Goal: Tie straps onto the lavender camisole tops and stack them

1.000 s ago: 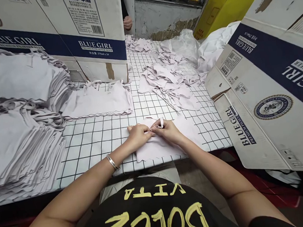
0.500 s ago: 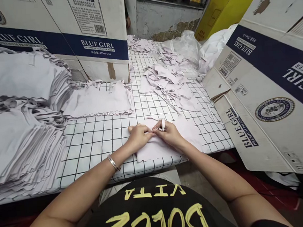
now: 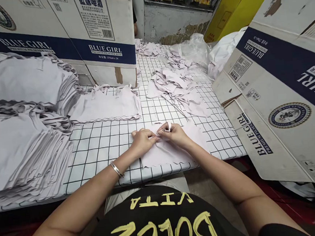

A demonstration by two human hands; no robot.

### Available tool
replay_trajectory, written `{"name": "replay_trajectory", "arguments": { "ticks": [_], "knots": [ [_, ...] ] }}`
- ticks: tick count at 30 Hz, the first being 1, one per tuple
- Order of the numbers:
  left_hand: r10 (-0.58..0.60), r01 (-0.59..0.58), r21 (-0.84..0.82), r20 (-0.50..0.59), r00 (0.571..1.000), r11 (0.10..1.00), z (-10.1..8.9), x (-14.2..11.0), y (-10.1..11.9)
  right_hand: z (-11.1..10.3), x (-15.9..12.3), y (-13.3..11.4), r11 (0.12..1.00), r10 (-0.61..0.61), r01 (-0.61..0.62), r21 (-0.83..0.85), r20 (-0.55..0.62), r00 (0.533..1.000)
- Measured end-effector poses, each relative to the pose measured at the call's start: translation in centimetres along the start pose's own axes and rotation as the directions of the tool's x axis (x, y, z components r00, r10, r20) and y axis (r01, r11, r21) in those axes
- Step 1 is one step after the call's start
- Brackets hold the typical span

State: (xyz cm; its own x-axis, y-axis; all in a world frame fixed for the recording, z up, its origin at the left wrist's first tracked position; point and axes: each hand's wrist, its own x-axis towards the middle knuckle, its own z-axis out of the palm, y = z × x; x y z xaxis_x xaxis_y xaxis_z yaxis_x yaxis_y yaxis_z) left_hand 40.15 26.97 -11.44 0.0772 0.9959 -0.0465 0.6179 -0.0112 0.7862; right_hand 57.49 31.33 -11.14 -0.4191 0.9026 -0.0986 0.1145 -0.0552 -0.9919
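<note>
A pale pink cloth garment (image 3: 163,155) lies flat at the table's front edge, its lower hem wavy. Over its upper part, my left hand (image 3: 143,141) pinches the fabric between thumb and fingers. Close beside it, my right hand (image 3: 176,134) grips a narrow strap (image 3: 169,126) of the same garment, which loops up past the fingers. The fingertips of both hands almost meet, and the exact bit of cloth between them is too small to make out.
Tall stacks of folded garments (image 3: 21,154) stand at the left, with a thinner pile (image 3: 104,105) beside them. Crumpled pieces (image 3: 175,87) lie beyond my hands. Beer cartons (image 3: 110,69) rise at the back left and the right (image 3: 286,86). A clear plastic bag (image 3: 195,49) sits at the back.
The view has shifted slightly, so the surroundings sit a little lower and further right. Both hands keep their pinch on the garment, with only small finger movement.
</note>
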Motion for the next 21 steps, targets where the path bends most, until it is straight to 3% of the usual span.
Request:
{"name": "replay_trajectory", "arguments": {
  "ticks": [10,15,17,21],
  "knots": [
    [-0.031,0.031,-0.002,0.001,1.0,1.0,-0.02,-0.06,0.67,0.85,-0.56,0.78,0.987,-0.09,0.08,-0.141,-0.067,0.994],
    [-0.017,0.017,-0.005,-0.012,1.0,1.0,0.08,-0.25,0.66,0.71,-0.73,1.0,0.979,-0.118,0.111,-0.17,-0.035,0.992],
    [-0.005,0.005,-0.006,-0.017,1.0,1.0,0.19,-0.43,0.59,0.5,-0.78,0.99,0.945,-0.18,0.164,-0.284,-0.032,0.983],
    [0.015,-0.015,0.017,-0.03,0.999,1.0,0.59,-0.44,0.3,-0.1,-0.82,0.64,0.794,-0.339,0.311,-0.522,0.045,0.94]
  ]
}}
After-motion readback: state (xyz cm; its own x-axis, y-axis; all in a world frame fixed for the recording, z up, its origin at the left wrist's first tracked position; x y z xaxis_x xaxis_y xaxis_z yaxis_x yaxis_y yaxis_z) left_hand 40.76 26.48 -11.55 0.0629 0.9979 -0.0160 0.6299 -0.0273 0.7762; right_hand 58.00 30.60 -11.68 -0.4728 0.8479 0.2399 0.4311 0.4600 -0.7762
